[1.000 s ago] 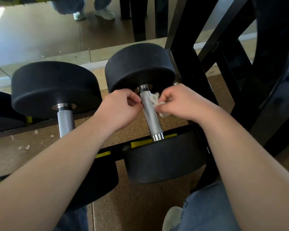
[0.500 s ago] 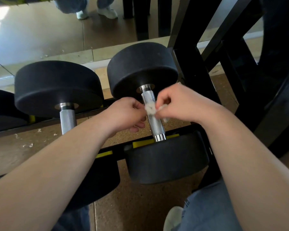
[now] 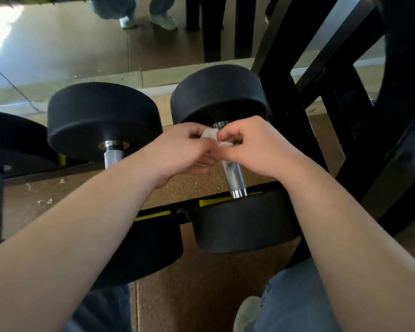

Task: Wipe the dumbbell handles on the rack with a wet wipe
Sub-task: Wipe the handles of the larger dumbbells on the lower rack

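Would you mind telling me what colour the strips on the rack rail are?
Yellow strips on the black metal rail, clearest in the head view.

The wet wipe (image 3: 212,136) is white. The handle (image 3: 235,178) under it is bright silver with a fine knurled cross-hatch. The dumbbell heads (image 3: 218,92) are matte black. The rack (image 3: 285,116) is black, with yellow strips (image 3: 213,202) at six o'clock from the handle. The floor (image 3: 201,283) is tan and speckled. The jeans (image 3: 297,303), at five o'clock, are faded blue.

Bare forearms reaching forward, left hand (image 3: 185,149) and right hand (image 3: 256,147) together, curled fingers pinching a wet wipe (image 3: 211,134)
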